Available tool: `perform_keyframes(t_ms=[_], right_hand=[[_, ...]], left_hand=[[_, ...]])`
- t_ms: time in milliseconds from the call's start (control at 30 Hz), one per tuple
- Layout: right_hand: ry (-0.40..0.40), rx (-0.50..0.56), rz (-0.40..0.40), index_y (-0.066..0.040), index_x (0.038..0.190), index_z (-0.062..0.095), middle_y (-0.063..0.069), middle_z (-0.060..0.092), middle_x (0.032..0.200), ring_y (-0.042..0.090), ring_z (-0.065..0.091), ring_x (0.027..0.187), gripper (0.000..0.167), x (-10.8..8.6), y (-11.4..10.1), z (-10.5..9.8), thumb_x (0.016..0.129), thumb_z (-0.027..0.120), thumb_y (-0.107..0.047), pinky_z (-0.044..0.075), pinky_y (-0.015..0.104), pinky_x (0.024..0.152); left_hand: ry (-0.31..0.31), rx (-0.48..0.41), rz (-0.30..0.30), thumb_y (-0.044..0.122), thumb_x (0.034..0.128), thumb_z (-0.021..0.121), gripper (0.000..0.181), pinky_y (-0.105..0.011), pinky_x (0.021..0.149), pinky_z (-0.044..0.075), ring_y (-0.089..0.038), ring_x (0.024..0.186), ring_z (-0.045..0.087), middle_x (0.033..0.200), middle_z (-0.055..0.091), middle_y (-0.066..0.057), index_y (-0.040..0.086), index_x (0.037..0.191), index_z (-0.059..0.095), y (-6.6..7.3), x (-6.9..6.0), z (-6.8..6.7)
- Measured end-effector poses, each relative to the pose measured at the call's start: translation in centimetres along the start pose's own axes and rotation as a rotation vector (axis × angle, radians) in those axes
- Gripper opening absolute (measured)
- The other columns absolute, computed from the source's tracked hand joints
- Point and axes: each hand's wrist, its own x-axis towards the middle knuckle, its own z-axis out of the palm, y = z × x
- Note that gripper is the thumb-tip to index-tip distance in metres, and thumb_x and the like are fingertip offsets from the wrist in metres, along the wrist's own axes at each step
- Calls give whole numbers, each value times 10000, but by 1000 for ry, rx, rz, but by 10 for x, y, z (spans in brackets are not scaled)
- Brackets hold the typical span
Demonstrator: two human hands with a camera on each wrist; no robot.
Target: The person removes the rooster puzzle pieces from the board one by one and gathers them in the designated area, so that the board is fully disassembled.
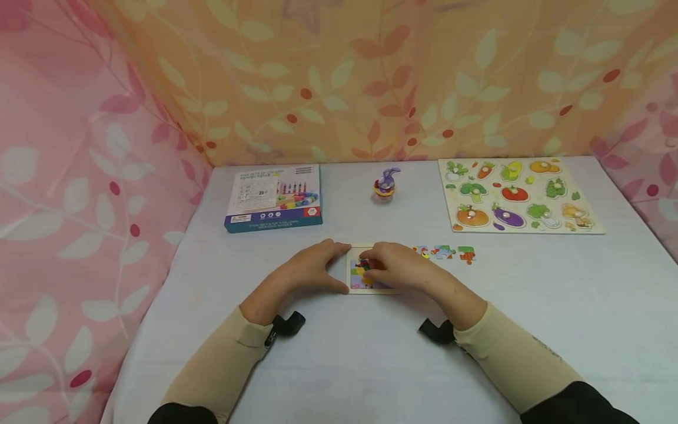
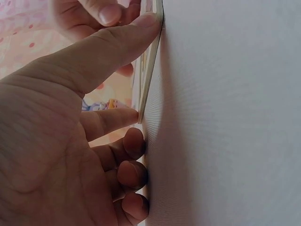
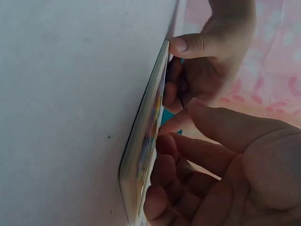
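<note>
A small jigsaw puzzle board (image 1: 374, 291) with a pale wooden rim lies on the white table, colourful pieces in its left part. The left hand (image 1: 309, 268) holds it by its left side, thumb at the near corner and index finger at the far one; the other fingers rest on the cloth in the left wrist view. Over the board is the right hand (image 1: 405, 266), its fingertips touching the picture in the right wrist view, the thumb apart. This hand covers the board's right part. Loose jigsaw pieces (image 1: 444, 252) lie beyond the right hand, partly hidden.
At the back left lies a flat box (image 1: 272, 197). A purple rabbit figurine (image 1: 386, 184) stands at the back middle. The large vegetable puzzle board (image 1: 521, 197) occupies the back right. Leaf-patterned curtains (image 1: 339, 82) enclose the table's back and sides.
</note>
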Motion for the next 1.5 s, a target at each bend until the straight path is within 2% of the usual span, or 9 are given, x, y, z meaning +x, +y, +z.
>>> perform_keyframes(t_ms=[200, 500, 633, 800, 1033, 1167, 1367, 1500], right_hand=[[-8, 5, -12, -37, 1262, 704, -15, 641, 974, 142, 563, 852, 342, 3, 8, 3, 961, 734, -198, 490, 351, 813], [60, 72, 70, -81, 1170, 689, 0, 544, 803, 160, 504, 753, 253, 7, 13, 12, 929, 755, -119, 396, 332, 694], [90, 120, 83, -110, 1117, 658, 9, 564, 858, 180, 524, 804, 244, 7, 14, 14, 906, 782, -99, 424, 349, 737], [113, 92, 56, -140, 1082, 645, -6, 602, 963, 200, 546, 909, 245, 7, 13, 15, 894, 796, -95, 455, 379, 836], [141, 66, 33, -150, 1059, 671, -45, 632, 907, 165, 568, 858, 184, 9, 11, 15, 912, 753, -76, 472, 358, 802], [159, 126, 16, -140, 1087, 685, -54, 642, 894, 137, 583, 794, 159, 8, 11, 13, 941, 727, -94, 482, 334, 750], [173, 242, -25, -109, 1133, 670, -44, 659, 898, 149, 594, 703, 215, 4, 8, 4, 933, 751, -101, 489, 317, 663], [182, 297, -33, -117, 1146, 670, -22, 657, 916, 187, 569, 720, 240, 0, 3, -5, 926, 761, -87, 472, 318, 655]], left_hand=[[-6, -3, 3, 486, 757, 898, 918, -386, 1009, 442, -153, 1071, 512, 1209, 554, 68, 254, 1541, 480, 2, 0, 0], [-11, -12, -4, 482, 750, 905, 918, -385, 997, 448, -158, 1059, 515, 1183, 555, 66, 256, 1536, 487, 2, 0, 1], [-10, -15, -9, 479, 749, 907, 918, -394, 1013, 444, -160, 1068, 515, 1186, 556, 64, 254, 1534, 489, 3, -1, 2], [-4, -9, -9, 478, 750, 907, 913, -388, 1018, 443, -154, 1070, 517, 1187, 556, 66, 259, 1532, 490, 3, -1, 2], [1, -11, -10, 484, 748, 907, 913, -381, 1007, 449, -148, 1065, 520, 1172, 560, 69, 261, 1531, 493, 3, 0, 1], [1, -9, -4, 486, 748, 906, 913, -385, 1017, 446, -147, 1068, 521, 1183, 562, 64, 255, 1530, 496, 2, 0, 1], [8, -1, 6, 482, 748, 906, 911, -393, 1020, 444, -148, 1068, 517, 1194, 560, 63, 254, 1529, 497, 0, -1, 1], [6, -3, -1, 480, 749, 906, 912, -403, 1027, 441, -151, 1075, 516, 1203, 558, 63, 259, 1532, 494, 0, -1, 0]])
